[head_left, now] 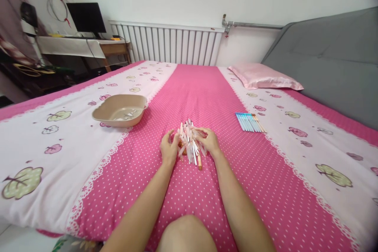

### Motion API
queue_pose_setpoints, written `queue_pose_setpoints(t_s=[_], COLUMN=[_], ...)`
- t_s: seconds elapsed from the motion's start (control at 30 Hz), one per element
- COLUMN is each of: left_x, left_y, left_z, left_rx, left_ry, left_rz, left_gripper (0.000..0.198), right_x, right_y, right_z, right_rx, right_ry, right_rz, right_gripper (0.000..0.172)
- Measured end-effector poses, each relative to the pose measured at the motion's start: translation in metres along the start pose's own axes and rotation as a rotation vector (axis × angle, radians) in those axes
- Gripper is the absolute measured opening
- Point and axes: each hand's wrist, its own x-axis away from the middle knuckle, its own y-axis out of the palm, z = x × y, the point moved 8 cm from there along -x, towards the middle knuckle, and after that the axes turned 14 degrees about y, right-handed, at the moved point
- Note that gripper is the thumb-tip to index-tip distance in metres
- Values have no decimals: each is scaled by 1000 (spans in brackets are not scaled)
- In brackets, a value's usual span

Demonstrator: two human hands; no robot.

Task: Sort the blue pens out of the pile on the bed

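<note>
A loose pile of slim pens (193, 150), mostly pale pink, white and clear, lies on the bed in front of me. Some point in different directions, and one with an orange-brown end sticks out toward me. My left hand (169, 146) rests at the pile's left side, thumb against the pens and fingers apart. From the right, my right hand (210, 141) has its fingertips and thumb closed around pens at the pile's upper edge; its fingertips are partly lost among them. Farther right, a neat row of blue pens (248, 122) with a few orange-brown ones lies side by side.
A beige plastic basin (118, 120) with small pale pieces inside stands to the left on the pink patterned bedspread (195, 86). A pink pillow (262, 75) lies at the far right by the grey headboard (330, 55). Behind the bed are a radiator (168, 43) and a desk with a monitor (87, 17).
</note>
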Motion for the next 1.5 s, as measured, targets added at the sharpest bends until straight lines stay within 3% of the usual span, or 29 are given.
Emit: queue_pose_setpoints(t_s=[0.2, 0.37, 0.67, 0.8, 1.13, 1.3, 1.5], left_x=[0, 1, 2, 2, 2, 2, 2], left_y=[17, 22, 23, 20, 16, 16, 14], left_z=[25, 25, 16, 10, 9, 9, 11], left_rx=[-115, -180, -152, -133, -111, -108, -106], left_ry=[165, 195, 224, 200, 164, 156, 148], left_rz=[-264, -331, -315, -268, -230, -230, -222], left_gripper=[38, 26, 27, 27, 27, 26, 26], right_x=[0, 0, -3, -8, -11, -9, -3], right_y=[2, -7, -26, -25, -3, -1, -9], right_z=[1, 5, 19, 28, 26, 23, 23], right_rx=[230, 313, 285, 198, 21, -75, -197], right_ry=[-36, 32, 157, 162, 103, 109, 175], right_rz=[83, 206, 355, 319, 57, 41, 119], right_gripper=[27, 22, 19, 21, 36, 36, 29])
